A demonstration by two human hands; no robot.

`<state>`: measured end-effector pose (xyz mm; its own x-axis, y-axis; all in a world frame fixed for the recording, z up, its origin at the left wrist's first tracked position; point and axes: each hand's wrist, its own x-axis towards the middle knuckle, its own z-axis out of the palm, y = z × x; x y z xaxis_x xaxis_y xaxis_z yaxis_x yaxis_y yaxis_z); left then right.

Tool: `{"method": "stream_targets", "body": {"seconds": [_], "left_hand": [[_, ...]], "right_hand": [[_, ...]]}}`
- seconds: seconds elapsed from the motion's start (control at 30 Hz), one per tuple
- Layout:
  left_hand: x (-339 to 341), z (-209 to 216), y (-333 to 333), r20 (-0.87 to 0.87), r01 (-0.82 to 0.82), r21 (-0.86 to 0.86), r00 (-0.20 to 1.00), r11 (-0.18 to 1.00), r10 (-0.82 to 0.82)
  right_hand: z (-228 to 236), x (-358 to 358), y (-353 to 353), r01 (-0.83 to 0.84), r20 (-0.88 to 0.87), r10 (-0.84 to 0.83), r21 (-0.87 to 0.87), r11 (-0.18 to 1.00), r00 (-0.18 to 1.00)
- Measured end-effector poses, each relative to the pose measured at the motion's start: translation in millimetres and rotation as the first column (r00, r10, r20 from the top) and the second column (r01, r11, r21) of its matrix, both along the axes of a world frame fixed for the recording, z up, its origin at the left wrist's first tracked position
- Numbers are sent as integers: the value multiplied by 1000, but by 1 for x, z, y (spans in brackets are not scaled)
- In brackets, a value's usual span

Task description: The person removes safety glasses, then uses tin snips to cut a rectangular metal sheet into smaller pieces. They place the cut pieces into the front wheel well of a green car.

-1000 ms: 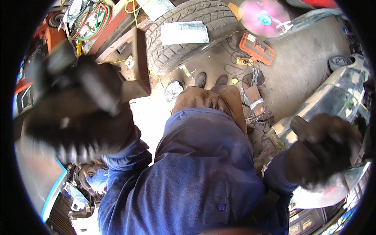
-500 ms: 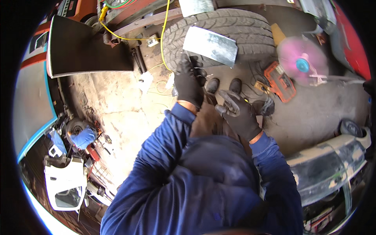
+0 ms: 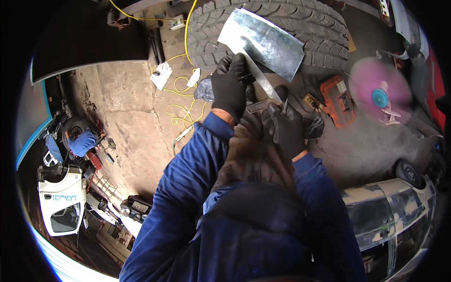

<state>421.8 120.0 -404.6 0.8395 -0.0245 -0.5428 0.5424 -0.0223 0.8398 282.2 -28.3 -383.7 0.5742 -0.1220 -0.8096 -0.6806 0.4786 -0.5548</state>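
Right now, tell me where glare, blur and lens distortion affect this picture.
Head view: glare whitens part of the silvery sheet on the tyre; head view: the pink fan's blades blur into a translucent disc; head view: the metal strip by the left hand looks fairly sharp; head view: fisheye curvature bows straight edges, and the corners go black.

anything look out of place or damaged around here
Yes. The yellow cord lies in loose loops on the floor, which could trip someone. The car body at lower right looks blotchy, its finish patched beige and dark grey. The metal sheet sits askew on the tyre.
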Motion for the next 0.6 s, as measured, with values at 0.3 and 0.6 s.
{"method": "stream_targets", "body": {"seconds": [0.3, 0.6], "left_hand": [[14, -13, 3, -25, 26, -218, 999, 976, -32], [73, 28, -22, -95, 39, -187, 994, 982, -58]], "right_hand": [[-22, 24, -22, 88, 31, -86, -82, 993, 996], [-12, 69, -31, 215, 165, -190, -148, 965, 968]]}}
